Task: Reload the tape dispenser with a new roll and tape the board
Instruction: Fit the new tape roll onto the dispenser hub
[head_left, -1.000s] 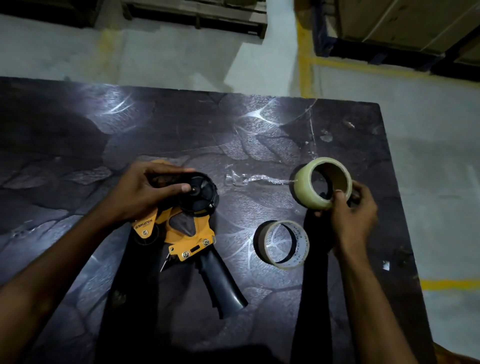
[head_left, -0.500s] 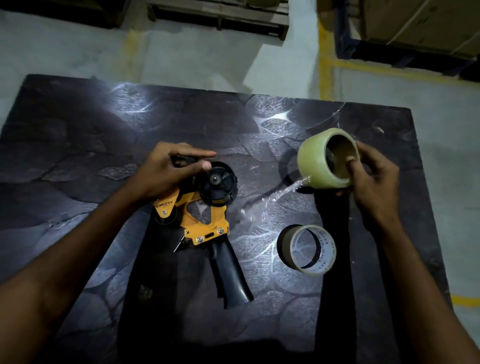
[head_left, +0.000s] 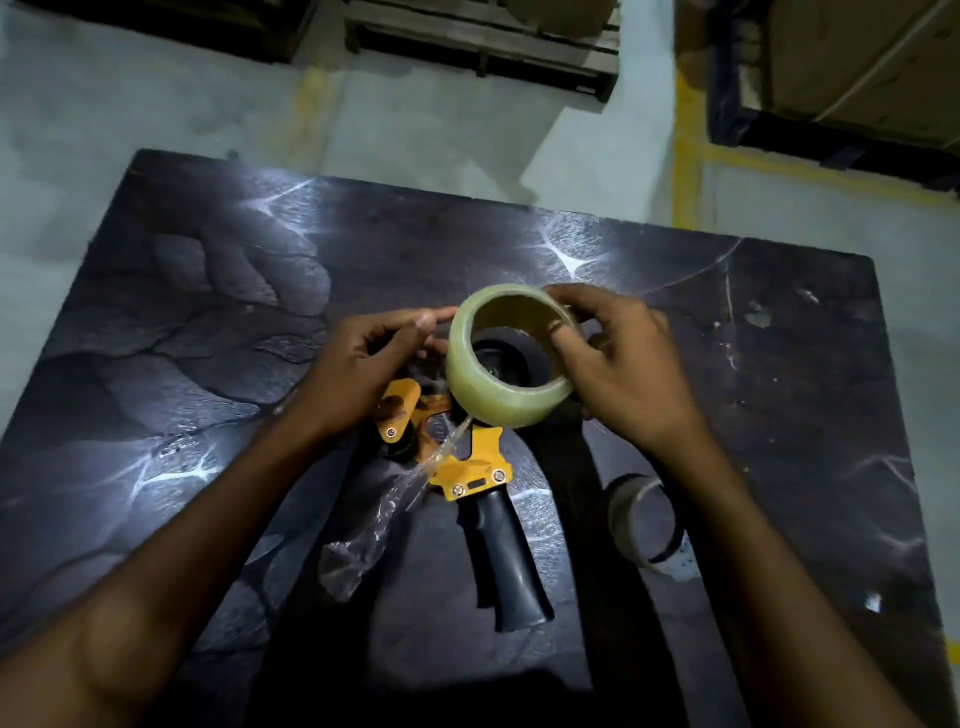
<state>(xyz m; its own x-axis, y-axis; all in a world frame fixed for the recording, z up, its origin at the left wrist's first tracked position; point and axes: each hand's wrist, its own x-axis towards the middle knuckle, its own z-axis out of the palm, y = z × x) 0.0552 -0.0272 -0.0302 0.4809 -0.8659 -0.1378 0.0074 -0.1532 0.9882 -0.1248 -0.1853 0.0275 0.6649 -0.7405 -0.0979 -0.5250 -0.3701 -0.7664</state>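
Note:
The orange tape dispenser (head_left: 470, 470) with a dark handle lies on the dark board (head_left: 218, 332). My right hand (head_left: 628, 374) grips the new pale tape roll (head_left: 498, 400) and holds it directly over the dispenser's black hub, which shows through the core. A loose crumpled strip of clear tape (head_left: 374, 530) trails from the roll down to the left of the handle. My left hand (head_left: 363, 369) holds the dispenser's orange front end, fingertips close to the roll's left side.
An empty cardboard tape core (head_left: 647, 525) lies on the board to the right of the handle, partly behind my right forearm. Beyond the board are a concrete floor with yellow lines (head_left: 685, 156), a wooden pallet (head_left: 483, 41) and stacked cartons (head_left: 857, 57).
My right hand has carried the new roll left from the board's right side to above the dispenser hub, trailing the loose tape. My left hand stayed on the dispenser.

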